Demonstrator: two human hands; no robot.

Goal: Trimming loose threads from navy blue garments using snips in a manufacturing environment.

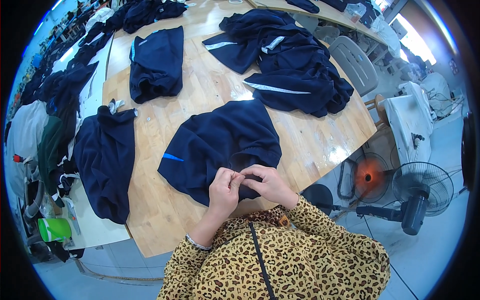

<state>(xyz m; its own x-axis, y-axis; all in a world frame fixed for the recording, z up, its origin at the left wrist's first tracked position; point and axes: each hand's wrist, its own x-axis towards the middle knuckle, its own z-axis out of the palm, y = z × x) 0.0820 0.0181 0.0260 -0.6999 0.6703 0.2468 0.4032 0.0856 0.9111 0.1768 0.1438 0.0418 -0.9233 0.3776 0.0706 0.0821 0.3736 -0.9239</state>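
Navy fabric, a dark pair of shorts (220, 145) with a light blue stripe (173, 157) on its left side, lies spread on the near part of the wooden table (310, 145), its waistband edge toward the person. Left hand (223, 190) and right hand (267, 182) meet at that near edge, fingertips pressed together in a pinch on something small at the waistband; whether it is a thread end, a cord or a fold of cloth is too small to tell. Both hands are closed on the garment, thumbs against forefingers, touching each other. Judgement: fine work like this goes best with the fabric kept flat on the table and only the edge lifted, so the rest of the garment does not drag or twist; the pinch should stay close to the seam and any pull should be short and along the seam line, not across it. Risk as I see it: the dark cloth hides detail, so the bright light from the far right helps. Other navy garments: a heap (290, 65) far right, a folded piece (156, 62) far left, another (105, 160) draped off the left edge. A standing fan (422, 192) sits on the floor to the right.
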